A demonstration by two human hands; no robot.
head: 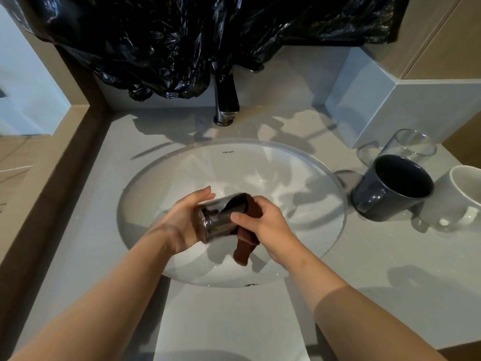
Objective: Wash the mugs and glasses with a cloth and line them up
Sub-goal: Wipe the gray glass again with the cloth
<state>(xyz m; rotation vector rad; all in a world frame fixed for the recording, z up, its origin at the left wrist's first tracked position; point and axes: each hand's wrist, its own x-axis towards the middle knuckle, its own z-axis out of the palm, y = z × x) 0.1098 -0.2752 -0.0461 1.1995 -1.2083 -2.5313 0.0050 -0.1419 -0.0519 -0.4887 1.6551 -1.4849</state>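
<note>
over the white oval sink [307, 175] both hands work on one clear glass [217, 222], held on its side above the bowl, base toward the left hand and mouth toward the right. the left hand [182, 220] grips the base end, fingers close together and curved round the far wall, palm cupping the bottom. the right hand [268, 227] holds a brown cloth [244, 247] at the glass's mouth: its thumb lies along the near wall of the glass, and the other fingers curl over the cloth at the rim. part of the cloth is tucked inside the glass and shows dark through its wall; the rest hangs out in a strip below the right hand, over the sink

a dark tap [227, 100] stands behind the bowl, its top under a crumpled black plastic bag [182, 35]. on the grey counter [234, 321] to the right of the sink stand, close together, a dark blue mug [390, 188], upright, handle toward the front, looking empty inside; just beside it a white mug [454, 201], cut by the frame edge so its inside cannot be judged; and behind them a tall clear glass [412, 145] that looks empty, with a second clear rim [367, 155] partly hidden behind the blue mug
</note>
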